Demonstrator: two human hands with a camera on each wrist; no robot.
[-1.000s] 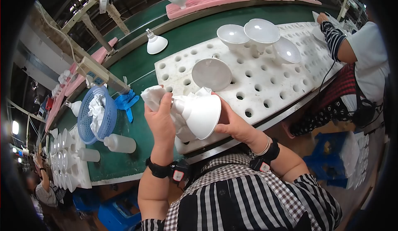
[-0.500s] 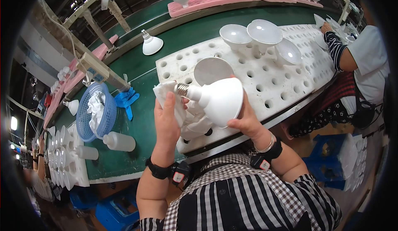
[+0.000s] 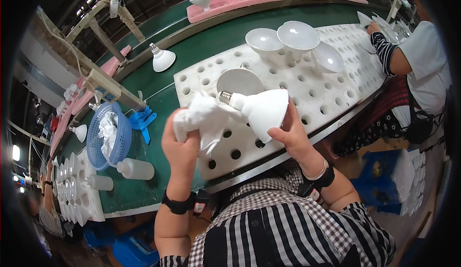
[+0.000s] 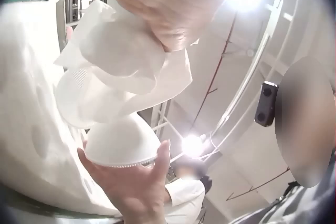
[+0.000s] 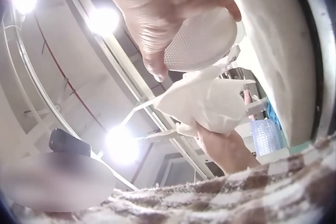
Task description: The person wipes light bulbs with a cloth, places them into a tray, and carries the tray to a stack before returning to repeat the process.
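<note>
My right hand [image 3: 298, 135] grips a white cone-shaped light bulb [image 3: 264, 112] by its wide rim, the screw base pointing left. In the right wrist view the thumb and fingers spread around the bulb's dimpled lens [image 5: 202, 40]. A crumpled white cloth [image 3: 204, 120] is bunched in my left hand [image 3: 180, 140], close to the screw base. In the left wrist view the cloth [image 4: 123, 61] hangs over the bulb's narrow end, hiding it. Behind the held bulb, another bulb [image 3: 239, 81] lies tilted on the white holed foam board [image 3: 283, 75].
Several bulbs [image 3: 297, 34] stand at the board's back. One bulb [image 3: 163, 59] sits on the green table [image 3: 161, 89]. To the left are a blue basket [image 3: 124, 142] of cloth, blue glove [image 3: 142, 120] and white bottles [image 3: 137, 169]. Another person [image 3: 425, 65] works at right.
The bulb has moved right, and its screw base now shows clear of the cloth. My left hand has drawn left and gathered the cloth into a bunch.
</note>
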